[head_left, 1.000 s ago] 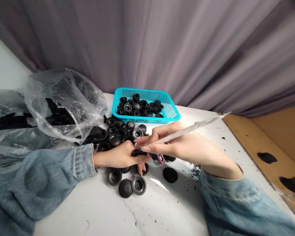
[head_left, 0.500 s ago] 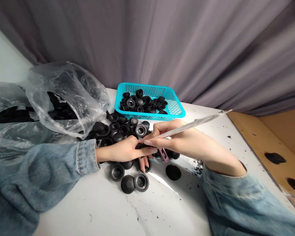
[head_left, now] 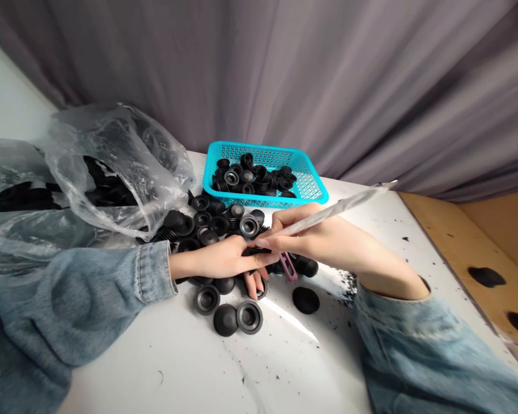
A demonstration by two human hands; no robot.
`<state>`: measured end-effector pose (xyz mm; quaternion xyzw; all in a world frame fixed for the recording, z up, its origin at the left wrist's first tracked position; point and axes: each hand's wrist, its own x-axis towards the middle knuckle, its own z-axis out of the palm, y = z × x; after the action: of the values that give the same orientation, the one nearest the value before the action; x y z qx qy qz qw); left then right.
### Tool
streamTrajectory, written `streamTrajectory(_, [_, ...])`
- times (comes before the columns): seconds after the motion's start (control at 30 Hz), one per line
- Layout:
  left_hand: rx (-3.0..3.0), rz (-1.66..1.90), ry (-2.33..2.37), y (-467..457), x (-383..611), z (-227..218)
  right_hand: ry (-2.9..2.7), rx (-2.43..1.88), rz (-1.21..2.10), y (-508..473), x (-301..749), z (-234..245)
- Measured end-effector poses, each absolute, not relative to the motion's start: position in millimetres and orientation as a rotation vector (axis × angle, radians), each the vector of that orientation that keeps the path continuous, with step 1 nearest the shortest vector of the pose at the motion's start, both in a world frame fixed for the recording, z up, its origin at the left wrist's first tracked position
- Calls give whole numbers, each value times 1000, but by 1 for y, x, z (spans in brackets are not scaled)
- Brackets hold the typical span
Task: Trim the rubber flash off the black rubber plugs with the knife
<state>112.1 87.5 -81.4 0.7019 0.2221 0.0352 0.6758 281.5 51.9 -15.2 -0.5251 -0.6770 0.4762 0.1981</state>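
My left hand is closed round a black rubber part, mostly hidden by the fingers. My right hand meets it from the right, gripping a long thin stick-like tool wrapped in whitish clear plastic. The tool slants up to the right to a narrow tip; its lower end is hidden at the fingers. Below the right hand is a pink slotted piece, touching or close to the hand. Black ribbed rubber caps lie heaped behind and around my left hand, and a few sit in front.
A turquoise basket holding more black rubber parts stands behind the hands. At left, a clear plastic bag contains black pieces. A flat black disc and black scraps lie at right. A grey curtain hangs behind the white table.
The view has shifted slightly. The tool's far tip has moved a little left and up, and both hands stay together over the rubber part.
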Motion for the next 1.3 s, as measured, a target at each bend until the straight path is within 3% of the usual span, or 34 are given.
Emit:
streamTrajectory(0.4, [1557,73,494,89,112,-84,-1987,-1449,1252,51,280,-14])
streamTrajectory(0.67, [1405,69,539,90,115,-81,-2243,-1430,802,42,271,-21])
streamTrajectory(0.97, [1427,83,555,90,115,-81,-2335,-1191,609,47,269,-41])
streamTrajectory(1.1, [1522,74,511,90,113,-83,-2200,-1337,684,58,272,-42])
streamTrajectory(1.3, [1539,64,525,89,114,-83,-1857,-1401,1146,58,277,-22])
